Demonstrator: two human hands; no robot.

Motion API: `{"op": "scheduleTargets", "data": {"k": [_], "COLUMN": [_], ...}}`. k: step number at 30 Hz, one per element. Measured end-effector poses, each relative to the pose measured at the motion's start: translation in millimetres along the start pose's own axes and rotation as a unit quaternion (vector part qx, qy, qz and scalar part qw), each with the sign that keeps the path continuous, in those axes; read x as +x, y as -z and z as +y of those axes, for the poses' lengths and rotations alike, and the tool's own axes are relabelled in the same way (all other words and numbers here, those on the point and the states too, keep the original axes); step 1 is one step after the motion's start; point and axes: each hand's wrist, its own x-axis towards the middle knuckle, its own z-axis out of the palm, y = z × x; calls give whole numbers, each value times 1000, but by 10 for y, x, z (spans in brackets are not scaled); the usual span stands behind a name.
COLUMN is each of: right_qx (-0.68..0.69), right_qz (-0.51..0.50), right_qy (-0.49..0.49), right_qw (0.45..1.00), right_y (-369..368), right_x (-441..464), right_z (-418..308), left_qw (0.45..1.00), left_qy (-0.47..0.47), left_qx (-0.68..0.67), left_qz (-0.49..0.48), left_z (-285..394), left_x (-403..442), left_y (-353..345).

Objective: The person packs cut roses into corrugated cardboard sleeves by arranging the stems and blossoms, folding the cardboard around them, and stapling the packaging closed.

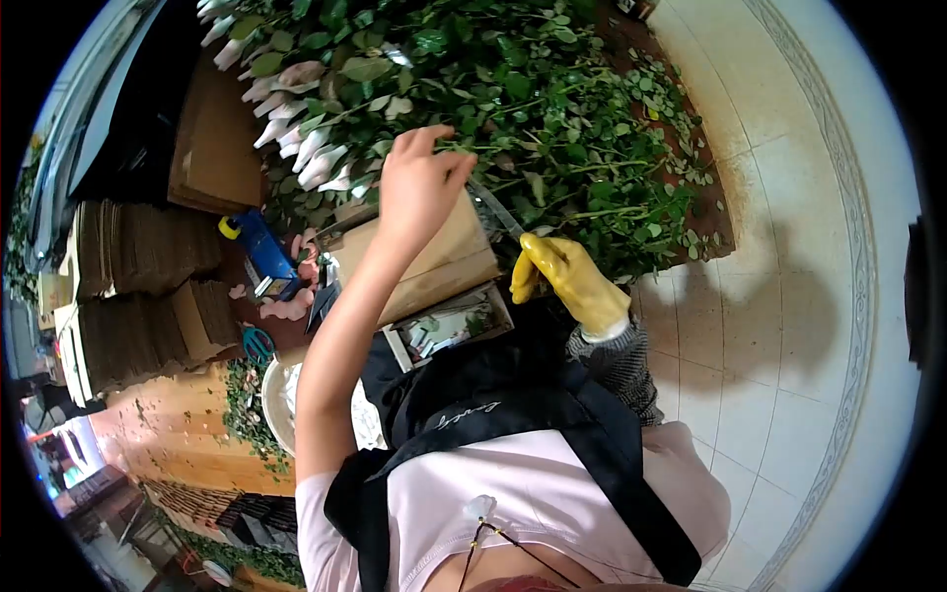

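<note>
Tiled floor (755,316) stretches right of the cardboard box (444,271); leafy stems (552,128) lie beyond it. Over its far edge, the bare left hand (422,185) has fingers apart; beside it, whether the gloved right hand (574,281) clamps anything is unclear.

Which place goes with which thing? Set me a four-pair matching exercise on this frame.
Things:
1. bare left hand
2. yellow-rubber-gloved right hand
3. teal-handled scissors
4. flat brown cardboard sheets

Places:
A. just above grey patterned sleeve
B. stacked at picture's left
C. in front of green leafy stems
D. below blue object with yellow end

Pairs: 1-C, 2-A, 3-D, 4-B
</note>
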Motion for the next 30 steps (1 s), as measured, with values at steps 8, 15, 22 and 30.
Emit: {"op": "scheduleTargets", "data": {"k": [8,15,22,30], "right_qx": [57,-116,-119,-30], "right_qz": [-70,-28,34,-90], "right_qy": [71,162,5,22], "right_qw": [993,980,992,995], "right_y": [203,307,184,678], "right_x": [-82,-33,595,881], "right_z": [422,963,1577,1586], "left_qw": [954,954,953,887], "left_qy": [55,18,1,-13], "left_qx": [192,121,139,230], "left_qz": [-226,-272,-267,-401], "left_z": [280,560,412,390], "left_x": [-213,-472,-483,-200], "left_y": [-337,-210,-352,-521]}}
